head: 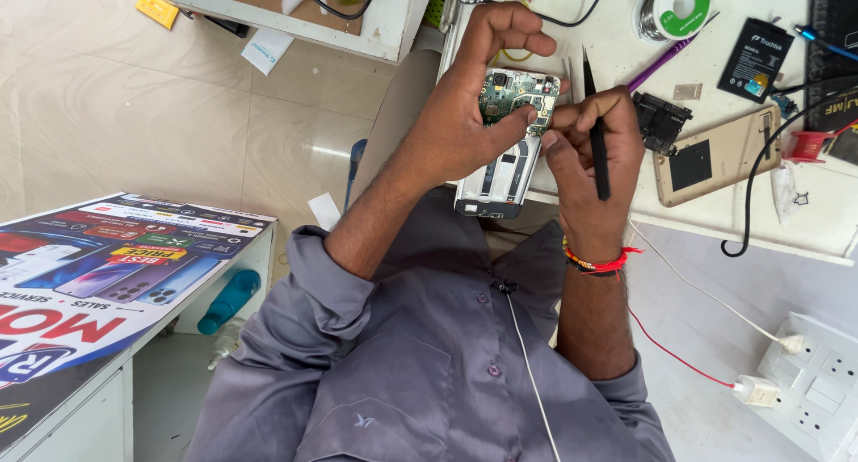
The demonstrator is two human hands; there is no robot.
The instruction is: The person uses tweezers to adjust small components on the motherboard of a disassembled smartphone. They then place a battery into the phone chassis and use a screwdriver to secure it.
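My left hand (474, 96) grips an opened phone (505, 154) with its back off, thumb resting beside the exposed green circuit board (517, 94). The phone hangs over the near edge of the white workbench (626, 60). My right hand (590, 149) holds black tweezers (596, 131) upright against the palm, its thumb and forefinger pressing at the right edge of the circuit board. A red and yellow thread band circles my right wrist.
On the bench lie a gold phone back (715, 154), a small black part (661, 121), a solder spool (681, 6), a black battery (755, 58) and a black cable. A white power strip (813, 382) sits lower right. A poster-covered counter (98, 283) stands left.
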